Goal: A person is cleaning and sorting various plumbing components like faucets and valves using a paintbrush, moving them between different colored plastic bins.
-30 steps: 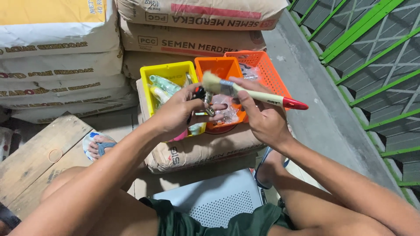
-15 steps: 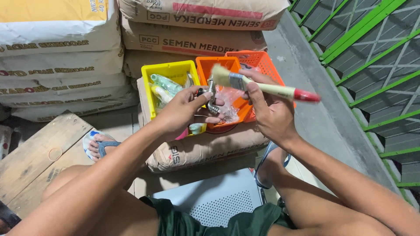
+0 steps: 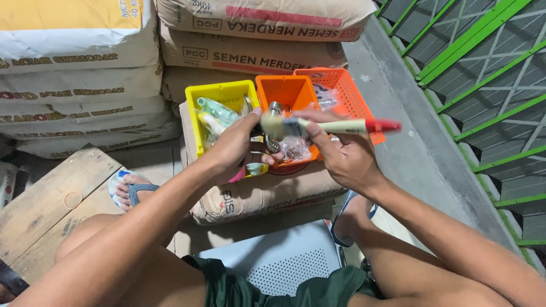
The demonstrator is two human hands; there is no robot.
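I am holding a paintbrush (image 3: 324, 125) level above the orange bin (image 3: 284, 94), my right hand (image 3: 344, 156) gripping its handle tight. My left hand (image 3: 236, 149) is pinching the bristles, beside the yellow bin (image 3: 219, 91).

Ahead of the hands, paper sacks (image 3: 256, 54) lie stacked in layers, brown ones straight in front and white and yellow ones (image 3: 74, 62) off to the left. One more brown sack (image 3: 261, 196) lies flat just beneath the hands. To the right runs a grey concrete ledge (image 3: 409, 148), sloping away from near to far, and beyond it stands a grille of green bars (image 3: 483, 74) over grey mesh. Low on the left, nearer than the hands, lie worn wooden boards (image 3: 45, 204). Below the hands, close to the body, sits a pale grey perforated panel (image 3: 284, 264). The light is even and soft, with faint shadows under the sacks.
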